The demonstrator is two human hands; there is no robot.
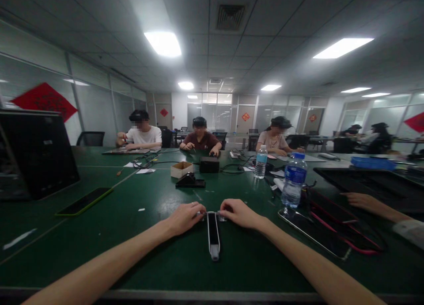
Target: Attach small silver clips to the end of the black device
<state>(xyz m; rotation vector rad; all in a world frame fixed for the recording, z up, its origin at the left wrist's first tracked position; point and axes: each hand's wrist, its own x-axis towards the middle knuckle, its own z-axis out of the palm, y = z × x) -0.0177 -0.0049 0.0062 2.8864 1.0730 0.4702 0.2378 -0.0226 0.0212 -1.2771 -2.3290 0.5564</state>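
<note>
A slim device with a white frame and a long black face (213,232) lies on the green table (159,261), its narrow grey end pointing towards me. Beside its far end on the left, my left hand (185,217) is closed with fingertips pressed together at a small see-through piece. From the other side my right hand (240,213) pinches a similar small clear piece (222,218) against the device's right edge. Whether these pieces are joined to the device I cannot tell. Both hands rest close to the tabletop.
Ahead are a black stand (190,181), a cardboard box (181,169) and a black box (209,165). Water bottles (293,181) and phones (314,232) lie right; a green-edged phone (84,201) lies left. A co-worker's hand (367,201) reaches near a black tray (374,185). Several people sit opposite.
</note>
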